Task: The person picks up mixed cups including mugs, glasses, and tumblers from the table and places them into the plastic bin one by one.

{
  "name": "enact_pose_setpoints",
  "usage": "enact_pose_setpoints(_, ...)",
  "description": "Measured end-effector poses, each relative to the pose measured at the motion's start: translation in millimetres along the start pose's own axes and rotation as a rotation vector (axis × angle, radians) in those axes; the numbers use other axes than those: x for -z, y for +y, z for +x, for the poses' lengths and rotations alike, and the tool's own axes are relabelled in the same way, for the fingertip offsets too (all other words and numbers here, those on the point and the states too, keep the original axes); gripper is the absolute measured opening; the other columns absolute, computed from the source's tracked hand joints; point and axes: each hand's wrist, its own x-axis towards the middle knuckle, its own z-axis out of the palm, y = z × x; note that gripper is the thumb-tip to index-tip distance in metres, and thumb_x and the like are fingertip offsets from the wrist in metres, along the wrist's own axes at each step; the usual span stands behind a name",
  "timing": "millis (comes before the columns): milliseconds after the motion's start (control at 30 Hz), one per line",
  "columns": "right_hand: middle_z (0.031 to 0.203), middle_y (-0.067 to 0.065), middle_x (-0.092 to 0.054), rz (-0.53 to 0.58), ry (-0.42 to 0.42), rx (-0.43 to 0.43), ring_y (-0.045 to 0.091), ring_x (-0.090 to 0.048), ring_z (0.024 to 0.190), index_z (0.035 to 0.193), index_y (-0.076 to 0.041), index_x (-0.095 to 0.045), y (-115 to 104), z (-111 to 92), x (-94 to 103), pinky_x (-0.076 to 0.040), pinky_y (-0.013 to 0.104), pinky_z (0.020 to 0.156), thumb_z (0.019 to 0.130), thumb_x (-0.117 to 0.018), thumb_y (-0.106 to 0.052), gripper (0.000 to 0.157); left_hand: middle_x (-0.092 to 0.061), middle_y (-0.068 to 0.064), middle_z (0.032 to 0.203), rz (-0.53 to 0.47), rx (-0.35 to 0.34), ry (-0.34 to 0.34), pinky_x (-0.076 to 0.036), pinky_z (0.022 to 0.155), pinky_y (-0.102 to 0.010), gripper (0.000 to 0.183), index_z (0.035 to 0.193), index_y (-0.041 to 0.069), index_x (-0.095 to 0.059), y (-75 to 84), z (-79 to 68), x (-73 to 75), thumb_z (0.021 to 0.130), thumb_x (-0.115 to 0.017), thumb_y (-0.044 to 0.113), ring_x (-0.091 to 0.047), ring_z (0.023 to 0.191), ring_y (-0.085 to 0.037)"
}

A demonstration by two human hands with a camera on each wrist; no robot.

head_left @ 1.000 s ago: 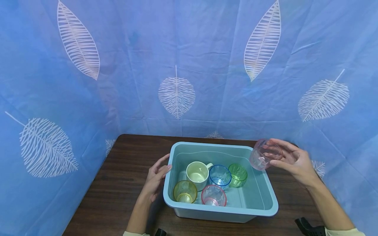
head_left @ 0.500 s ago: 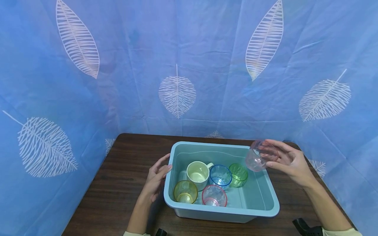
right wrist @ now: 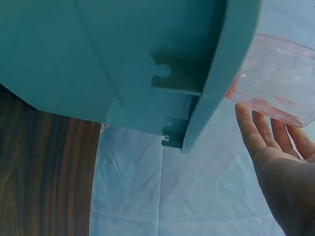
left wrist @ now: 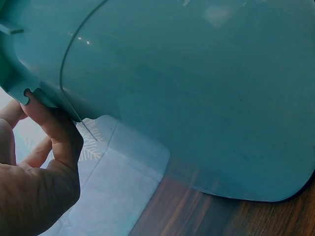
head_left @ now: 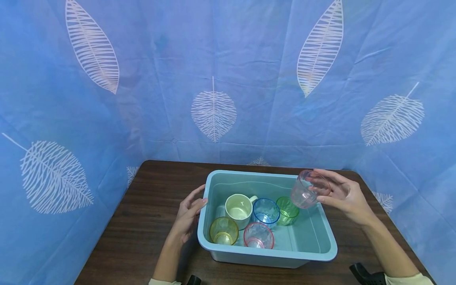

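Observation:
My right hand [head_left: 345,198] holds a clear pink-tinted drinking glass [head_left: 303,194], tilted, over the right back corner of a light blue plastic basin [head_left: 272,259]. In the right wrist view, the fingers [right wrist: 268,132] lie along the side of the glass [right wrist: 283,81], beside the basin's rim. At the basin's left side, my left hand [head_left: 189,213] grips the rim, thumb at the edge. Inside the basin stand a pale green mug [head_left: 236,213], a blue-rimmed glass [head_left: 265,217], a green glass [head_left: 287,215], a yellow glass [head_left: 223,231] and a red-rimmed glass [head_left: 258,239].
The basin stands on a dark wooden table [head_left: 142,233]. A blue cloth [head_left: 249,118] with white leaf prints hangs behind the table and along its sides. Bare basin floor [head_left: 303,237] shows to the right of the cups.
My right hand has moved left with the pink glass, bringing it from the basin's right edge further over its inside. The left hand and the other cups stay in place.

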Motion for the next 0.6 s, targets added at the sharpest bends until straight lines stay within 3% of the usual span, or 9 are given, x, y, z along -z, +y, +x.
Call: enact_pose_setpoints(600,0.148,0.011,-0.056,-0.093,0.003,-0.108,0.023,-0.062,0.129,0.145,0.022,-0.034,1.1,-5.8,-4.4,-0.053,0.037,0.101,0.086,-0.056,0.030,0.064,-0.069,-0.023,0.126,0.004,-0.002,0.002,-0.061,0.081,-0.038,0.051,0.149,0.017,-0.054,-0.6,1.8,-0.4,0.100,-0.069,0.020,-0.073,0.102,-0.031)
